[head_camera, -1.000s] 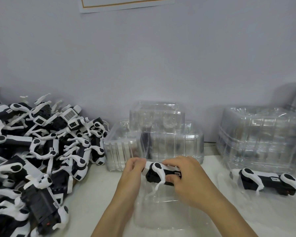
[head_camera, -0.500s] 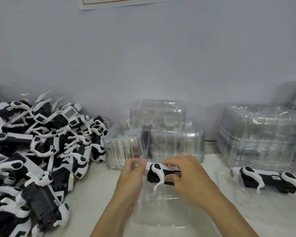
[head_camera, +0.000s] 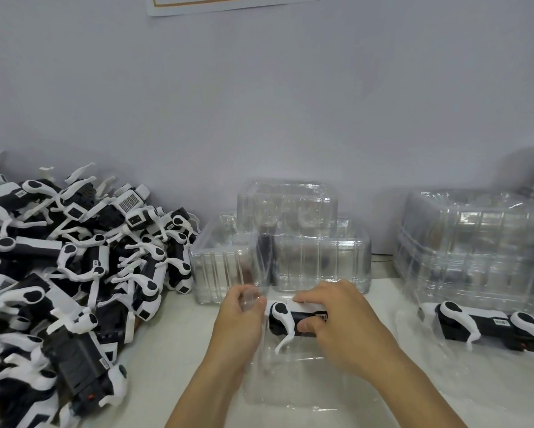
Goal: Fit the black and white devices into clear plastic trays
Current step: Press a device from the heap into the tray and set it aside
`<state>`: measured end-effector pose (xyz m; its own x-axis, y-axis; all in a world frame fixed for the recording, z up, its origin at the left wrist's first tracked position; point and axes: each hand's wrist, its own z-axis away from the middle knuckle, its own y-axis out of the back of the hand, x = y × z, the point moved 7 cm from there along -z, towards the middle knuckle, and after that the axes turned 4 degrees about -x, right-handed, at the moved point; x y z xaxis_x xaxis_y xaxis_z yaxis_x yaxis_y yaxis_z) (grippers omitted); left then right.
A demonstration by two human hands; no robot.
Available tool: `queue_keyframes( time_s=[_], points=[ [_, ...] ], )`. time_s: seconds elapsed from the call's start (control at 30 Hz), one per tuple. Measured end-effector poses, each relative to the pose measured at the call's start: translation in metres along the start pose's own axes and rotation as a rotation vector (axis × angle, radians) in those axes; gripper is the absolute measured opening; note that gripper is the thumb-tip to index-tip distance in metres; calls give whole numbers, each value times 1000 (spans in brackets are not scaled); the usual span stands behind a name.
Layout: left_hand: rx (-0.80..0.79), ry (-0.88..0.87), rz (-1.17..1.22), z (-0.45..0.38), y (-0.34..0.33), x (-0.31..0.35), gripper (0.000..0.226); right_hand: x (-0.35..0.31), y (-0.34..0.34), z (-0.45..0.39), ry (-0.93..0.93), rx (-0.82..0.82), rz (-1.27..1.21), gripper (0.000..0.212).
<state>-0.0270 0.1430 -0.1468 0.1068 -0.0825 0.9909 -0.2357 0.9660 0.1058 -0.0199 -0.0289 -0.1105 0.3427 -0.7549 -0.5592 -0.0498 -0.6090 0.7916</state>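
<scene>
Far off my left hand (head_camera: 239,322): heap of black and white devices (head_camera: 74,273) on the table (head_camera: 173,350). Left fingers curl and pinch the clear tray (head_camera: 290,381) at its left wall. Just beside it, my right hand (head_camera: 339,322) grips one device (head_camera: 285,319), thumb and fingers closed round its black body, over the tray. Behind both hands: stacked empty trays (head_camera: 290,242). Well right of my right hand: another device (head_camera: 488,325) lying in a tray.

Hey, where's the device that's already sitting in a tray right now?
In the head view it lies at the right edge of the table, the packed device in its clear tray, just in front of the tall stack of empty trays.
</scene>
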Motion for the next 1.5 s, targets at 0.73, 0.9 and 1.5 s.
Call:
queue_keyframes(
  time_s=[0.73, 0.9, 1.5],
  points=[
    [50, 63, -67, -1, 1, -3, 32, -17, -2, 2, 184, 1, 58, 22],
    [44, 50, -68, 0, 1, -2, 30, -14, -8, 2, 175, -99, 54, 22],
    [-80, 68, -115, 2, -10, 2, 24, 1, 35, 4, -15, -25, 131, 22]
  ],
)
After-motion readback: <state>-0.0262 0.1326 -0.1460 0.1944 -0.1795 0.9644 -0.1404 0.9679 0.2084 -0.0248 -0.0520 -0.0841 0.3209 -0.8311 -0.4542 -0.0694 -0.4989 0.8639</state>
